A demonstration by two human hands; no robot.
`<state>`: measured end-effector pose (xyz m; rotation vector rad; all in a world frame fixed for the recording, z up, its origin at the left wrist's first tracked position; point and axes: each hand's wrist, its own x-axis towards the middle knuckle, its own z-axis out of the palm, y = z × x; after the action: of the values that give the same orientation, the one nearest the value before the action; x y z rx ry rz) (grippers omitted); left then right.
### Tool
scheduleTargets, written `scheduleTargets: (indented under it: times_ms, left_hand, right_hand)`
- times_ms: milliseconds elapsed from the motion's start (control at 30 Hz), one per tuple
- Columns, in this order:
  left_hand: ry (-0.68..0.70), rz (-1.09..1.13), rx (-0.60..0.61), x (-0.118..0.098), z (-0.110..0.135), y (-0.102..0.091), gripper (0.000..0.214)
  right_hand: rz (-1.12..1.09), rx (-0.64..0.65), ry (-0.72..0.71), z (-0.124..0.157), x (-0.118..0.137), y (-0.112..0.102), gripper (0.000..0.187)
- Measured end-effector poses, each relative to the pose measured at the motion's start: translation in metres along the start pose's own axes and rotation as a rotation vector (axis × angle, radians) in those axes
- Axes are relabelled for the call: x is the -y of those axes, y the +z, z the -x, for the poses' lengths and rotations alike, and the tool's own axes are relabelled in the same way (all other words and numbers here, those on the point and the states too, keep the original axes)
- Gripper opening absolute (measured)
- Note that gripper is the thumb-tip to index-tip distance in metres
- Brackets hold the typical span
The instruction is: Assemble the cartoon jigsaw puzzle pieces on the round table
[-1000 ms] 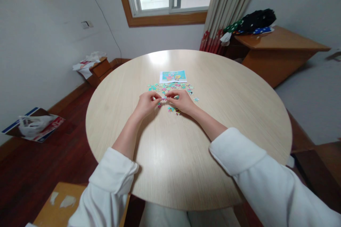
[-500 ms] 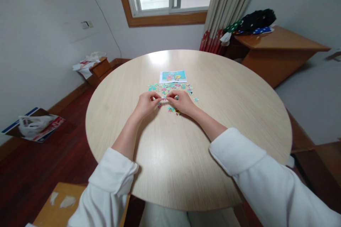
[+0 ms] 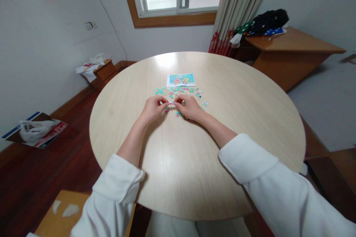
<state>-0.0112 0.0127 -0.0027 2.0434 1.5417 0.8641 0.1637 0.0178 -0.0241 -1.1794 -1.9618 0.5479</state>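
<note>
My left hand (image 3: 154,108) and my right hand (image 3: 189,106) meet nearly fingertip to fingertip over the round table (image 3: 178,163). Between their pinched fingers are small pink and white puzzle pieces (image 3: 171,103); whether they are joined, I cannot tell. A dark pink puzzle piece (image 3: 166,110) lies just under my left fingers. Near the heel of my right hand is a small colourful cluster of puzzle pieces (image 3: 178,114), partly covered by that hand. Beyond both hands spread several loose puzzle pieces (image 3: 178,90), mostly teal, green and pink.
A printed cartoon picture (image 3: 181,80) lies flat behind the loose pieces. One pale piece (image 3: 205,103) sits apart to the right. A wooden desk (image 3: 297,42) with a heap of cloth (image 3: 267,22) stands back right. A wooden stool (image 3: 61,211) is at lower left.
My right hand has shifted very slightly, covering more of the cluster beside it. Both hands keep their pinch on the small pieces.
</note>
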Motion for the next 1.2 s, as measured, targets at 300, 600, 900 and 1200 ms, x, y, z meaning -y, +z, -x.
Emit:
scheduleTargets:
  times_ms: [300, 600, 900, 1200]
  left_hand:
    - [-0.005, -0.007, 0.012, 0.000, -0.001, 0.001, 0.012]
    - [-0.009, 0.012, 0.046, 0.003, -0.001, 0.001, 0.013]
    - [0.033, 0.048, 0.067, 0.003, -0.001, 0.002, 0.016]
    - [0.080, 0.197, 0.167, 0.005, 0.002, -0.012, 0.015]
  right_hand:
    - [0.012, -0.002, -0.037, 0.000, -0.001, 0.000, 0.009]
    - [0.073, 0.027, -0.035, 0.000, -0.003, 0.000, 0.010]
    - [0.139, 0.045, -0.015, 0.008, 0.005, -0.007, 0.013]
    - [0.131, 0.038, -0.038, 0.024, 0.009, -0.014, 0.013]
